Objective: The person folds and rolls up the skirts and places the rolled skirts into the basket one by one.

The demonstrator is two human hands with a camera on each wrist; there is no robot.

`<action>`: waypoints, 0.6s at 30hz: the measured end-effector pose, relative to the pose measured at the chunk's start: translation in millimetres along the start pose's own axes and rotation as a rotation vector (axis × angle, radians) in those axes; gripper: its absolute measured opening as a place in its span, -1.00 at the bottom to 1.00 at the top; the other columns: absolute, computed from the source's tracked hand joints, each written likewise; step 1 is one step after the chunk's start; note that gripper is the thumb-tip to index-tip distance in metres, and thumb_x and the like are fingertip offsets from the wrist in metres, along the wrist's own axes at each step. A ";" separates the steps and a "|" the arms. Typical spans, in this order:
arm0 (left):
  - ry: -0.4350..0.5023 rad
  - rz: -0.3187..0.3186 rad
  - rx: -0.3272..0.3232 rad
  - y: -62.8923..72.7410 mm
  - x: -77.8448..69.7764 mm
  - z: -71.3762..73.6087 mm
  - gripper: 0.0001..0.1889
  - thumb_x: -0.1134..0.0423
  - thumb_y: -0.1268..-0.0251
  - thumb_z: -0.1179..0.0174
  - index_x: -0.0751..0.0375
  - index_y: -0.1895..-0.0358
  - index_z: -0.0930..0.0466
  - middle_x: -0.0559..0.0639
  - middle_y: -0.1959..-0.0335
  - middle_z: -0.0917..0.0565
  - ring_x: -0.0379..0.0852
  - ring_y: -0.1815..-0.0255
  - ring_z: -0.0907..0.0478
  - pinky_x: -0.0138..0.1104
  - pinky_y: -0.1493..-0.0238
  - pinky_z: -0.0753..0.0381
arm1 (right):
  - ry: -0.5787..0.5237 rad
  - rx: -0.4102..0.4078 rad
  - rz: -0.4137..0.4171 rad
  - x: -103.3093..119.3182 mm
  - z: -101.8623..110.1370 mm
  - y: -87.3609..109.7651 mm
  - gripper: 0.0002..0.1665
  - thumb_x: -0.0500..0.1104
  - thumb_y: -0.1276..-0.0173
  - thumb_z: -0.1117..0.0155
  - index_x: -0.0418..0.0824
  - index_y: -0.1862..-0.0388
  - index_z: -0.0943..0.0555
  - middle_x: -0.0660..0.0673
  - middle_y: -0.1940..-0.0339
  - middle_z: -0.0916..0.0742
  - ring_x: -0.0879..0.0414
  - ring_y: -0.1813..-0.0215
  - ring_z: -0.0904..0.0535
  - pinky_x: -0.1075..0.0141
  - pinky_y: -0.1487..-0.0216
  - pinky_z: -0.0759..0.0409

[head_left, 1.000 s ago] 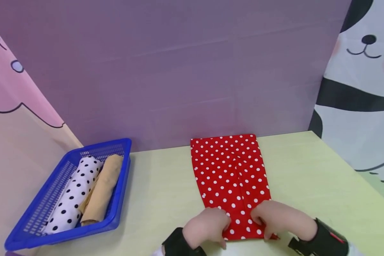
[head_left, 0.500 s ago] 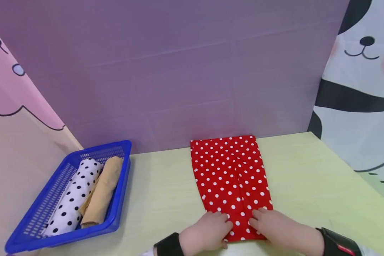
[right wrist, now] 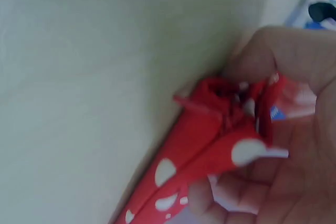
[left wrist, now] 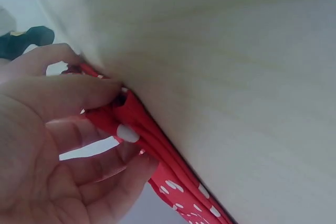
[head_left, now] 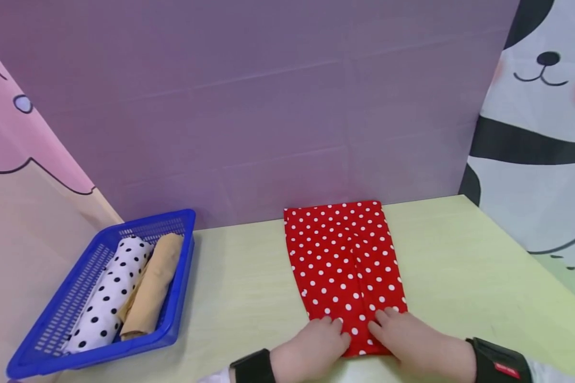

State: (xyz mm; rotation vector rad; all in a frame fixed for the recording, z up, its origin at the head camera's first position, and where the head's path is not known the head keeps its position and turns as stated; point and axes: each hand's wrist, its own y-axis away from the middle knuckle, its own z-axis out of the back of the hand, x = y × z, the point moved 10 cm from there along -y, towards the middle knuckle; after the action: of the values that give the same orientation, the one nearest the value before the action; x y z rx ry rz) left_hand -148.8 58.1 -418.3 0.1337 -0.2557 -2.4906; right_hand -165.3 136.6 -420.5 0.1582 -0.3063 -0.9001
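A folded red cloth with white dots lies flat on the table, with a seam-like line down its middle. At its near left corner my left hand pinches the edge, fingers on top. In the left wrist view the thumb presses against the layered red edge from the near side. My right hand holds the near right corner the same way. The right wrist view shows bunched red layers between the thumb and the curled fingers. The head view hides both thumbs.
On the left of the table stands a blue plastic basket. It holds a rolled white cloth with black dots and a rolled tan cloth. A purple backdrop closes off the table's far edge.
Both hands have shifted from curled fingers at the near edge to fingers laid over the cloth's near corners. The cloth's far part stays in place.
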 end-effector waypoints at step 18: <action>-0.125 0.037 -0.039 -8.7 -0.6 7.1 -0.60 -0.11 0.10 -0.42 -0.08 0.17 -0.60 -0.28 0.36 -0.65 -0.39 0.46 -0.49 -0.60 0.30 -0.45 | 0.246 -0.116 0.078 6.2 2.8 -6.5 -0.51 0.06 0.12 -0.56 -0.11 0.26 -0.56 0.06 0.43 -0.63 0.23 0.38 -0.53 0.36 0.29 -0.61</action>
State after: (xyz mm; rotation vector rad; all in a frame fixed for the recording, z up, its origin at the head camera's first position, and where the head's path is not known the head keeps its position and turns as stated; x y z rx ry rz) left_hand -154.4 66.4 -413.3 -0.0431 -0.2592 -2.4690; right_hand -167.4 127.7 -418.3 0.1471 -0.0317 -0.8089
